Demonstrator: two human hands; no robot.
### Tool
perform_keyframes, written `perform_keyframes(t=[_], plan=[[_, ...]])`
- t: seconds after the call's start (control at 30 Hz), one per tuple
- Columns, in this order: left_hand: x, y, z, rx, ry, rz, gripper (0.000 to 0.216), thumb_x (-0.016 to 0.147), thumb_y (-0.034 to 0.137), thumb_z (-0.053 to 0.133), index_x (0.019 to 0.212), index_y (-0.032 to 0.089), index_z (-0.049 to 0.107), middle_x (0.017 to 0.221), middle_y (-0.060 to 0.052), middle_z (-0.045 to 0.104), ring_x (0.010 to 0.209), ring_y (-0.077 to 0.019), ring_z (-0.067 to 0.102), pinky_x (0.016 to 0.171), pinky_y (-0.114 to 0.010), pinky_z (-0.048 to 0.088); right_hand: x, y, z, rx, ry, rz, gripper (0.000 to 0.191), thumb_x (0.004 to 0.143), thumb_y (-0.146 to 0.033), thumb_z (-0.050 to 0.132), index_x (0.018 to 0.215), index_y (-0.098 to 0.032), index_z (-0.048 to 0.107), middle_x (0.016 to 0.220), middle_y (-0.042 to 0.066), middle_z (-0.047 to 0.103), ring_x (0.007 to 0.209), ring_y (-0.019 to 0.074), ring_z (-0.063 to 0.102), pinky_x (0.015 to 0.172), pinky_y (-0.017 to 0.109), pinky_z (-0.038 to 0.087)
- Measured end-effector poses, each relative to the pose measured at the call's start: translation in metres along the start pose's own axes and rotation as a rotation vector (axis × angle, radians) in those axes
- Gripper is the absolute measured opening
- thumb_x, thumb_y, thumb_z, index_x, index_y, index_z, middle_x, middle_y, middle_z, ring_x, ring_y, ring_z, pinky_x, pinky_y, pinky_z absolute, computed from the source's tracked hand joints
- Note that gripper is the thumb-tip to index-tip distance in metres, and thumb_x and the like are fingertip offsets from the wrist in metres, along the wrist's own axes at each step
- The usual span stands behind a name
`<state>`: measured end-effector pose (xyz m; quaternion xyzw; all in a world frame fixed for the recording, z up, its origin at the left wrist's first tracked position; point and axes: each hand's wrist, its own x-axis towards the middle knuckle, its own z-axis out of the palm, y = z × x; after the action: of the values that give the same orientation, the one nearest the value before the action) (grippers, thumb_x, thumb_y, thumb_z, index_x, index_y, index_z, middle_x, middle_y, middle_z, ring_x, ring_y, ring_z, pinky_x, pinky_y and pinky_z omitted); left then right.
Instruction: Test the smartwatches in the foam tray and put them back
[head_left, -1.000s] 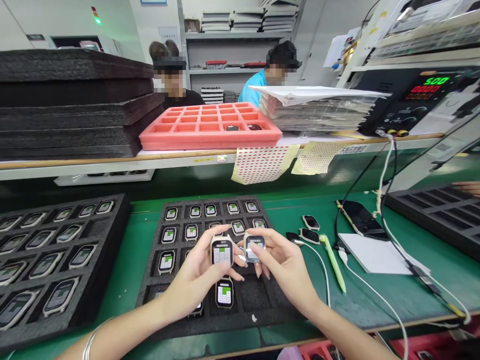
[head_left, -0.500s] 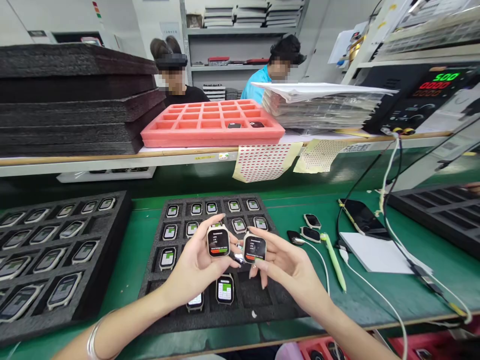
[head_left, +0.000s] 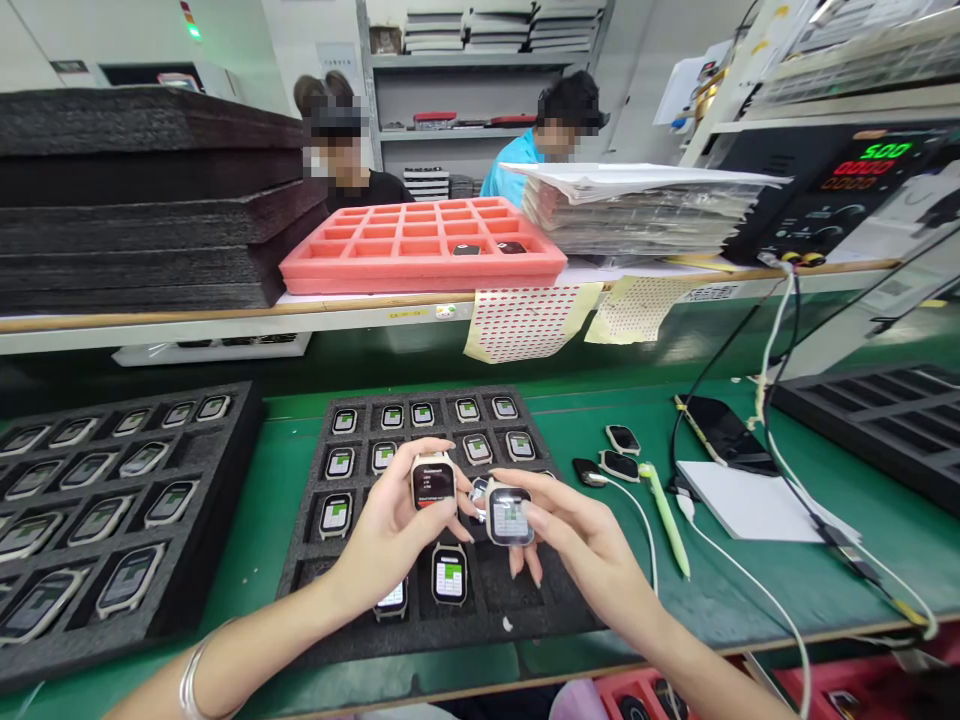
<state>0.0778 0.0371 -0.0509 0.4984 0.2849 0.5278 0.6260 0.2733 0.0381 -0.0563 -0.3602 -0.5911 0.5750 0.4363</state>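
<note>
My left hand (head_left: pixel 386 535) grips a beige smartwatch body (head_left: pixel 433 482) whose dark screen shows text and a red bar. My right hand (head_left: pixel 581 545) grips a second watch body (head_left: pixel 510 516) showing a grid of tiles, thumb on its right edge. Both hands hover side by side above a black foam tray (head_left: pixel 525 610) on the green bench. The tray's pockets hold several watches with lit screens, one of them (head_left: pixel 449 576) just below my hands.
A second black foam tray (head_left: pixel 225 470) of watches lies at the left. Two loose watch bodies (head_left: pixel 621 440), a green pen (head_left: pixel 664 521), a phone (head_left: pixel 721 433), white pad and cables lie at the right. A red tray (head_left: pixel 420 272) and stacked foam sit on the shelf. Two people sit behind.
Both hands dropped slightly toward the tray. The right watch's screen changed from a dark text page to a tile grid; the left watch went from a grid to the dark text page.
</note>
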Motion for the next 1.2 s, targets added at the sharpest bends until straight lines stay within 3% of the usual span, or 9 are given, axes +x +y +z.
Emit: perform_keyframes(t=[0.17,0.3,0.43,0.67,0.8,1.03,1.2], plan=[[0.005,-0.002,-0.001,0.074,0.054,-0.018,0.025,0.09,0.024,0.052,0.114,0.018,0.046,0.08,-0.002,0.056,0.073,-0.0161,0.059,0.055,-0.025,0.055,-0.006,-0.003,0.0,0.09,-0.14,0.028,0.042,0.085,-0.019,0.062,0.127,-0.023,0.054,0.09,0.006,0.066,0.07,0.0157,0.065,0.055,0.022,0.053],[0.003,-0.001,-0.003,0.065,0.044,-0.009,0.035,0.088,0.02,0.055,0.12,0.019,0.044,0.089,-0.004,0.057,0.078,-0.0164,0.059,0.062,-0.029,0.056,-0.01,-0.006,0.0,0.086,-0.157,0.018,0.045,0.087,-0.016,0.061,0.129,-0.026,0.051,0.102,0.008,0.064,0.074,0.0155,0.065,0.059,0.023,0.054],[0.002,-0.001,-0.002,0.016,0.042,-0.024,0.055,0.082,0.016,0.062,0.13,0.022,0.037,0.098,-0.004,0.058,0.083,-0.0168,0.062,0.074,-0.032,0.056,-0.012,-0.006,-0.002,0.091,-0.156,0.015,0.045,0.087,-0.017,0.061,0.129,-0.026,0.051,0.102,0.008,0.064,0.076,0.0168,0.066,0.058,0.023,0.054],[0.002,-0.003,-0.001,-0.002,0.046,-0.041,0.06,0.079,0.014,0.063,0.133,0.021,0.037,0.097,-0.006,0.059,0.087,-0.0197,0.062,0.072,-0.032,0.056,-0.014,-0.009,-0.002,0.097,-0.11,0.036,0.045,0.085,-0.022,0.064,0.129,-0.023,0.052,0.097,0.009,0.065,0.074,0.0183,0.065,0.057,0.026,0.054],[0.0,-0.001,-0.001,-0.005,0.011,-0.018,0.054,0.08,0.016,0.061,0.13,0.02,0.041,0.095,-0.006,0.059,0.086,-0.0194,0.061,0.071,-0.033,0.056,-0.015,-0.009,-0.002,0.095,-0.101,0.027,0.045,0.085,-0.023,0.064,0.129,-0.021,0.052,0.092,0.008,0.065,0.071,0.0181,0.064,0.056,0.027,0.053],[0.003,0.0,0.002,0.088,0.086,-0.053,0.039,0.088,0.025,0.055,0.124,0.016,0.045,0.082,-0.004,0.058,0.072,-0.0162,0.059,0.054,-0.027,0.055,-0.017,-0.007,-0.003,0.114,-0.138,0.025,0.044,0.086,-0.02,0.062,0.129,-0.023,0.052,0.095,0.008,0.065,0.071,0.0165,0.065,0.056,0.025,0.053],[0.0,-0.002,-0.002,0.024,0.035,-0.04,0.047,0.083,0.017,0.056,0.128,0.019,0.043,0.091,-0.005,0.059,0.081,-0.0182,0.06,0.063,-0.029,0.055,-0.019,-0.005,-0.002,0.141,-0.125,0.044,0.047,0.084,-0.018,0.063,0.129,-0.023,0.052,0.097,0.008,0.064,0.073,0.0172,0.065,0.056,0.025,0.053]])
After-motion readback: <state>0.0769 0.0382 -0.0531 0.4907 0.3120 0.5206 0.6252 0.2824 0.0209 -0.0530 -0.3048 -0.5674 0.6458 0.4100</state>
